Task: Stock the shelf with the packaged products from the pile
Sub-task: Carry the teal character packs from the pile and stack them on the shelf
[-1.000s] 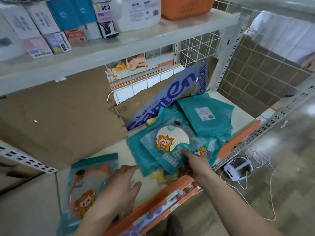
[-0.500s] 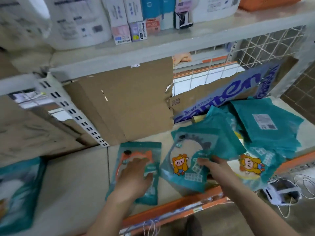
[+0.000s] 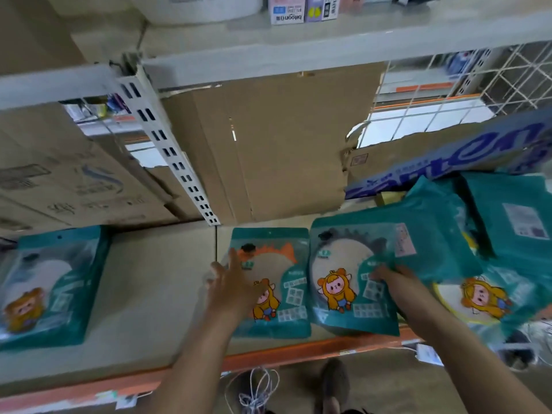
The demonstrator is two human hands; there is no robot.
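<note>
One left packet [image 3: 50, 282] and one middle packet [image 3: 292, 294] lie flat on the shelf [image 3: 155, 279], making two; one held packet [image 3: 352, 264] makes three; the pile [image 3: 513, 228] adds at least two more teal ones.

- Teal plastic packet with orange ring [image 3: 291, 294]: flat on beige shelf [image 3: 155, 279].
- Teal packet with dark ring [image 3: 343, 264]: tilted, just right.
- Teal packet pile [image 3: 513, 234]: far right.

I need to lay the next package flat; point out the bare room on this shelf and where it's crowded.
Widest bare shelf: between the far-left package and the orange-trimmed package under the left hand. Rightward is crowded: the dark-trimmed package in the right hand, then the pile.
</note>
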